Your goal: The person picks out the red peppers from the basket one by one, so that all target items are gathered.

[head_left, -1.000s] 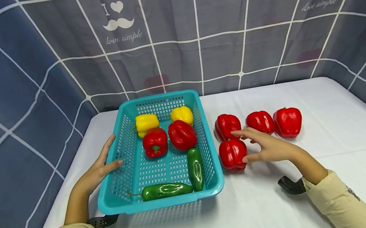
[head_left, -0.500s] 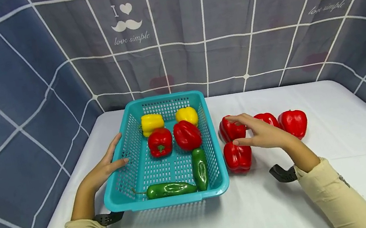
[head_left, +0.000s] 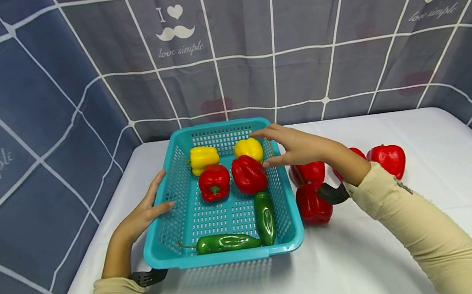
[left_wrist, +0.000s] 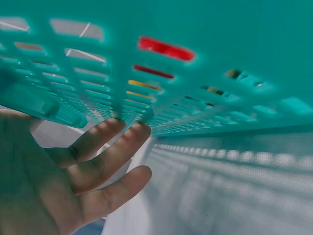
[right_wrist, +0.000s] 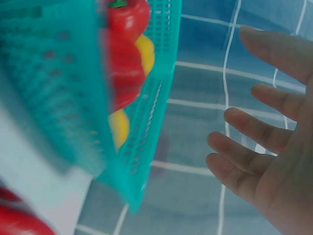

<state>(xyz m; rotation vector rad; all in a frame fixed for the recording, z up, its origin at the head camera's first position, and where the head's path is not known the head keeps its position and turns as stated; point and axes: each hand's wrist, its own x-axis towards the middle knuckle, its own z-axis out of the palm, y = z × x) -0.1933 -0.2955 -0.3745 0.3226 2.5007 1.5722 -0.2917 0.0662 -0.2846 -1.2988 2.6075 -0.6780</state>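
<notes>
A turquoise plastic basket (head_left: 153, 239) stands on the white-covered table. My left hand (head_left: 142, 220) holds its left side, thumb over the rim and fingers along the outside of the slotted wall (left_wrist: 186, 117). Inside are two yellow bell peppers (head_left: 204, 158), two red bell peppers (head_left: 249, 175) and two long green peppers (head_left: 228, 242). Above the basket's right rim my right hand (head_left: 298, 144) is open, with fingers spread and nothing held. In the head view its fingertips overlap the right yellow pepper (head_left: 246, 148); the right wrist view shows them apart from the basket.
Several more red bell peppers (head_left: 314, 205) lie on the table (head_left: 358, 262) right of the basket, partly hidden by the right forearm. A grey-blue checked cloth (head_left: 248, 82) hangs behind and at both sides.
My right hand has moved up and left, from the red bell peppers on the table to over the basket's right rim. The left hand keeps its place on the basket. The head view has shifted slightly.
</notes>
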